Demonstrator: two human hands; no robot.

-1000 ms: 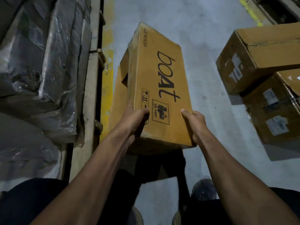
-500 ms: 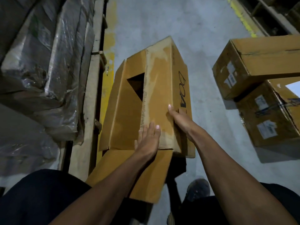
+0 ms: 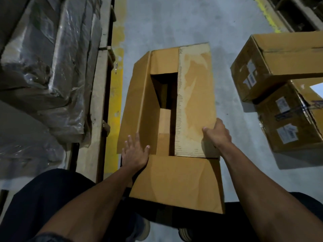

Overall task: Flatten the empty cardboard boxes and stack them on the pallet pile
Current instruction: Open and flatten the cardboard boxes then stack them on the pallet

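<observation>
A brown cardboard box [image 3: 176, 119] is held in front of the person, above the grey concrete floor [image 3: 174, 20], its open end turned up toward the camera. Its flaps are partly unfolded: a pale, glue-streaked flap [image 3: 195, 102] lies across the right half, a narrower flap [image 3: 138, 105] slants along the left side, and a broad flap [image 3: 178, 182] hangs down toward the person's legs. Between them a dark gap shows the inside of the box.

The left hand [image 3: 135, 154] lies flat on the near left part of the box, its fingers [image 3: 129, 142] straight and spread, holding nothing. The right hand [image 3: 217, 135] grips the near right edge of the pale flap, thumb on top and fingers curled round the edge.

To the left, plastic-wrapped bundles [image 3: 49, 63] sit on a wooden pallet [image 3: 99, 102], beside a yellow floor line [image 3: 116, 95]. To the right, well apart from the held box, two closed labelled cartons [image 3: 283, 91] stand on the floor, one resting partly over the other.
</observation>
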